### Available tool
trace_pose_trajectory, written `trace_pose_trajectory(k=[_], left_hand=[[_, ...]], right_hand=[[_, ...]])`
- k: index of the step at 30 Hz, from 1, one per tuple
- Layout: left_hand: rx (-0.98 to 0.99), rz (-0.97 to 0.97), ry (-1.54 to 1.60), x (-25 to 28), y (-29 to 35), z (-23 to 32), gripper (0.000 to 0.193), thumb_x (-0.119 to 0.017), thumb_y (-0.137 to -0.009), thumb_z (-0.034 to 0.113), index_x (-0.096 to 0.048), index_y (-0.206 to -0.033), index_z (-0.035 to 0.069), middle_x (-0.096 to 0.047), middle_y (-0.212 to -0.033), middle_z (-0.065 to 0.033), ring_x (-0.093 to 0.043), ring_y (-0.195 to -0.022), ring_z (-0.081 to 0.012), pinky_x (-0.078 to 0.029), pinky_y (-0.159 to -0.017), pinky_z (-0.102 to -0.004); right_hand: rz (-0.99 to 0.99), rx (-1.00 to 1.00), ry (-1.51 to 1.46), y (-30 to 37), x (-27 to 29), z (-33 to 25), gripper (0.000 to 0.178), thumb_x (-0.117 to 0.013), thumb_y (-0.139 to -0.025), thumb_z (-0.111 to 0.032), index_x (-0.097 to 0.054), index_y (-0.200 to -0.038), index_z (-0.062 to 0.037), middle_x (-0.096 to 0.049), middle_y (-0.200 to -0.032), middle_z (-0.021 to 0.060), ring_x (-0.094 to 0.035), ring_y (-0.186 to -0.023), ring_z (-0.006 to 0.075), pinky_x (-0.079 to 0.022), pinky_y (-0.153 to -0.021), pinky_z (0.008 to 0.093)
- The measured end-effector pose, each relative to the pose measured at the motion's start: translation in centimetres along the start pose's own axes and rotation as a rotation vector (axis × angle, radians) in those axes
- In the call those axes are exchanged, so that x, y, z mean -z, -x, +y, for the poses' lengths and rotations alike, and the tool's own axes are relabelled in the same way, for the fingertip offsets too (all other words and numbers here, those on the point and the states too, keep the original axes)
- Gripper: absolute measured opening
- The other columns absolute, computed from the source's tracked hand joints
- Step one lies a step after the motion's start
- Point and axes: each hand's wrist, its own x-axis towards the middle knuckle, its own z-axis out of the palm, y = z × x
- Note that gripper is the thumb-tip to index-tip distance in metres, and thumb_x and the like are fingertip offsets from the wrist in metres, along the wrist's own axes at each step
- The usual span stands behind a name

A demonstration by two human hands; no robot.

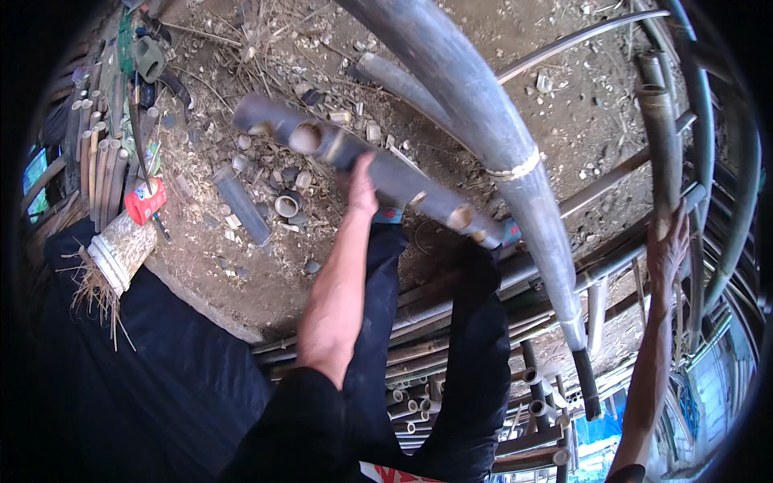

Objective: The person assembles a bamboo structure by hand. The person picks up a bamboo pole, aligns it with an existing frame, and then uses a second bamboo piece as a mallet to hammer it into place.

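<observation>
My left hand (362, 189) is closed round a dark bamboo pole with cut-out notches (403, 185), which slants across the middle above my feet. Its far left end is smeared by motion. Several round openings show pale inner wood along its upper side. At the right, my right hand (670, 249) grips a brown bamboo pole (662, 153), with its thumb and fingers on either side. Between my hands a thick grey bamboo pole (491, 121) runs from the top edge down toward my right leg, touched by neither hand.
Bamboo offcuts and chips litter the dirt floor, among them a short bamboo tube (241, 205). At left are a white bucket (117, 258), a red container (145, 201) and stacked bamboo lengths (105, 169). Bamboo poles (427, 354) lie beneath my legs; more crowd the right edge.
</observation>
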Motion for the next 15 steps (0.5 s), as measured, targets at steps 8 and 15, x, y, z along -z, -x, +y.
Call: trace_pose_trajectory(k=[8,15], left_hand=[[0.135,0.113,-0.017,12.8,3.4,10.9,0.061,-0.072,-0.079,0.041,-0.054,-0.126,0.007,-0.062,-0.116,-0.0085,-0.058,-0.111,-0.0271,-0.043,-0.102,-0.0456],[0.173,0.104,0.095,15.3,4.7,7.8,0.059,-0.070,-0.082,0.035,-0.052,-0.130,0.006,-0.059,-0.121,-0.0089,-0.056,-0.115,-0.0251,-0.043,-0.102,-0.0438]], right_hand=[[-0.277,0.648,-1.016,9.9,8.0,-22.3,0.050,-0.069,-0.076,-0.001,-0.057,-0.125,-0.0034,-0.062,-0.116,0.0150,-0.062,-0.098,0.0335,-0.047,-0.096,0.0466],[-0.363,0.083,-0.558,7.9,-14.7,-34.2,0.087,-0.074,-0.080,-0.021,-0.027,-0.149,0.0006,-0.040,-0.143,0.0309,-0.035,-0.136,0.0473,-0.032,-0.114,0.0494]])
